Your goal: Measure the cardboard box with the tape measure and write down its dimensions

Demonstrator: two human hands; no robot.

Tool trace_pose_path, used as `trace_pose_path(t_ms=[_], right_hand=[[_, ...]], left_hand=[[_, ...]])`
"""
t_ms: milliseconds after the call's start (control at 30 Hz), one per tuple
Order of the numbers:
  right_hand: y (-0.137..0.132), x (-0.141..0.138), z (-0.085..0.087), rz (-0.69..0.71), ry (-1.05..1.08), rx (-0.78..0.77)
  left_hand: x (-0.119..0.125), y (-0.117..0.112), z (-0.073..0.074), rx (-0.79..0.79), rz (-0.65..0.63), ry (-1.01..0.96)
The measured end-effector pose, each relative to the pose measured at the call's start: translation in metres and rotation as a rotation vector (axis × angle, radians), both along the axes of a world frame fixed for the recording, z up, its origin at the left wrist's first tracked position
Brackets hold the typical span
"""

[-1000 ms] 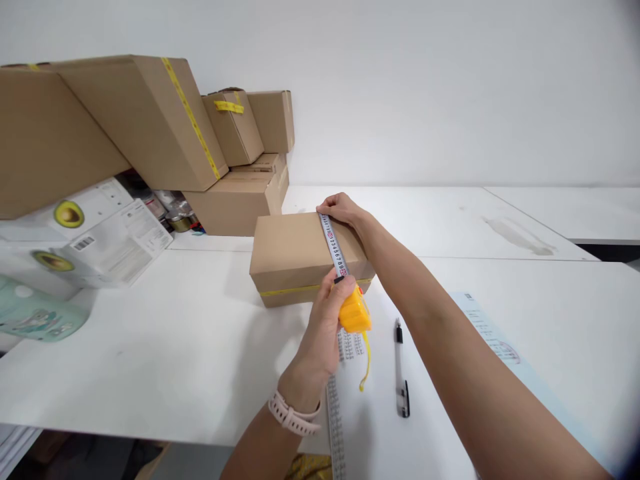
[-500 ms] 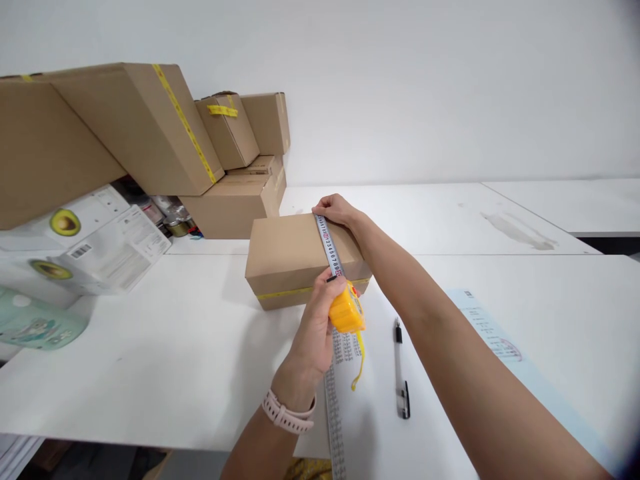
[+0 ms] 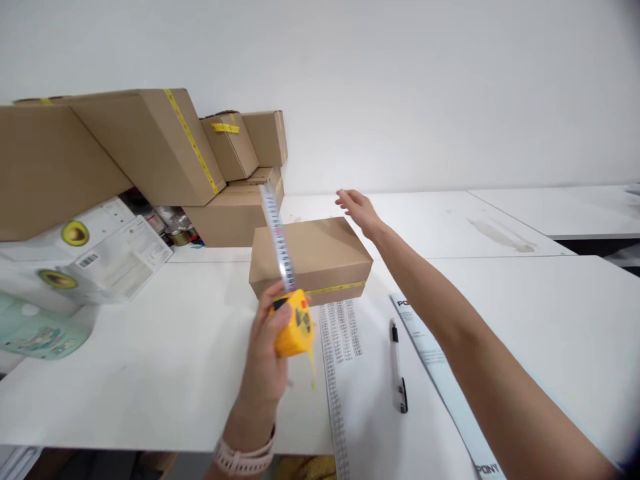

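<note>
My left hand (image 3: 267, 347) grips a yellow tape measure (image 3: 295, 323) lifted above the white table (image 3: 150, 360). Its blade (image 3: 277, 237) sticks up and away, free at the far end. A small cardboard box (image 3: 313, 257) with a yellow tape strip lies just beyond it. My right hand (image 3: 357, 210) hovers over the box's far right corner, fingers stretched out, holding nothing. A black-and-white pen (image 3: 397, 367) lies on printed sheets (image 3: 345, 333) between my arms.
Larger cardboard boxes (image 3: 145, 143) are stacked at the back left, above white cartons with avocado pictures (image 3: 85, 250) and a teal package (image 3: 35, 333). A long printed paper strip (image 3: 440, 380) lies under my right forearm. More white tabletop stretches to the right.
My right hand let go of the blade's end and lifted off the box. My left hand pulled the tape measure left and up, so the blade now stands free instead of lying across the box.
</note>
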State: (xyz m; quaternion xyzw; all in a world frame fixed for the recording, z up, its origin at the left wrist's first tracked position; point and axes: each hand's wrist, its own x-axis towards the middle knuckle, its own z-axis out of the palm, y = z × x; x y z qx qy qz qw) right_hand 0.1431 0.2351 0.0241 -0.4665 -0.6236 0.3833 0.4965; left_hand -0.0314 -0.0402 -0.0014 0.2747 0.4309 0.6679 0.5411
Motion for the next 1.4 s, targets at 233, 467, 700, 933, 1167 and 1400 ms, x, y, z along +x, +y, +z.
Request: trace_pose_path(t_ms=[233, 467, 700, 933, 1167, 1400], right_hand=[[-0.1, 0.064, -0.04, 0.067, -0.162, -0.138], [-0.125, 0.057, -0.024, 0.097, -0.324, -0.03], [-0.097, 0.053, 0.012, -0.12, -0.428, 0.14], [-0.06, 0.028, 0.016, -0.137, -0.539, 0.273], [-0.056, 0.015, 0.019, -0.174, -0.657, 0.361], [-0.057, 0.014, 0.01, -0.159, -0.726, 0.489]], left_hand=[[-0.078, 0.019, -0.034, 0.225, 0.399, 0.157], [-0.084, 0.05, -0.02, 0.333, 0.131, 0.027], [-0.074, 0.049, 0.037, 0.431, 0.13, -0.026], [-0.005, 0.0, 0.007, 0.275, -0.089, 0.128], [0.026, -0.006, -0.033, 0.003, -0.246, 0.075], [0.02, 0.019, -0.025, -0.004, -0.267, 0.08]])
